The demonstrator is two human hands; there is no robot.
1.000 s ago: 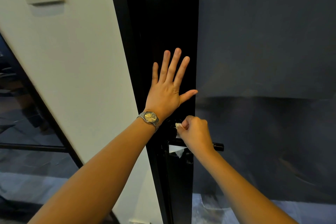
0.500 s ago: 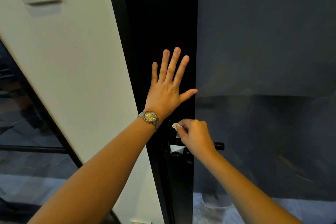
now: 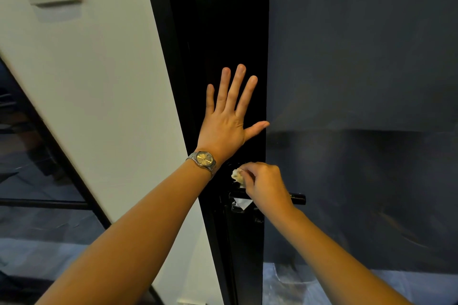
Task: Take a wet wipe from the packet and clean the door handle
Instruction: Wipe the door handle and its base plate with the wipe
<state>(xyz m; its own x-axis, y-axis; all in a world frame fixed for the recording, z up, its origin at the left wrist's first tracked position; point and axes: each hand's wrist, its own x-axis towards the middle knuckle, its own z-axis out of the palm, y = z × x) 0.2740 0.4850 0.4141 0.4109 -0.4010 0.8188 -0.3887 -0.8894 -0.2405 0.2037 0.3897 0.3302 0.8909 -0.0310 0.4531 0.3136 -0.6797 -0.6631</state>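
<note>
The left hand (image 3: 226, 129) lies flat against the black door frame (image 3: 223, 20), fingers spread and pointing toward 12 o'clock, thumb toward 3 o'clock; it holds nothing. A wristwatch (image 3: 203, 159) sits on the left wrist. At 5 o'clock from the left hand, the right hand (image 3: 266, 187) is closed around a crumpled wet wipe (image 3: 236, 176), which protrudes at the 9 o'clock side of the fingers. The right hand rests over the black door handle (image 3: 297, 198), whose free end projects toward 3 o'clock.
</note>
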